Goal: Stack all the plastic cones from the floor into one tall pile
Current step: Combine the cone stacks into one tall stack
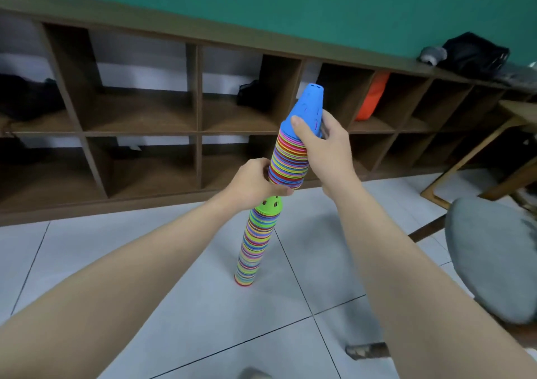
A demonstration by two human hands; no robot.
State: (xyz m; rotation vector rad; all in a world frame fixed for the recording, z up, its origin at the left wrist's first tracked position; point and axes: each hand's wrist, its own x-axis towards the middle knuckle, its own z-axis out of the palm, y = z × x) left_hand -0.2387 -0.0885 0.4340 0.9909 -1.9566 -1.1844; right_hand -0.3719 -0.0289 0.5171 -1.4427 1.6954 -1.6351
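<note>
A tall pile of many-coloured plastic cones [254, 250] stands on the tiled floor, its top cone green with holes [268, 205]. Just above it hangs a second stack of striped cones [287, 163] capped by a blue cone [308, 108], tilted slightly right. My right hand [322, 146] grips this upper stack near its blue top. At the stack's lower rim my left hand [252, 182] holds it, fingers curled under the bottom edge, right over the green cone. The gap between the two stacks is partly hidden by my left hand.
A low brown wooden cubby shelf [197, 93] runs along the green wall behind the pile, holding dark bags and an orange item [372, 96]. A grey cushioned chair [491, 250] and a wooden table leg [470, 152] stand at the right. White floor tiles [180, 306] lie around the pile.
</note>
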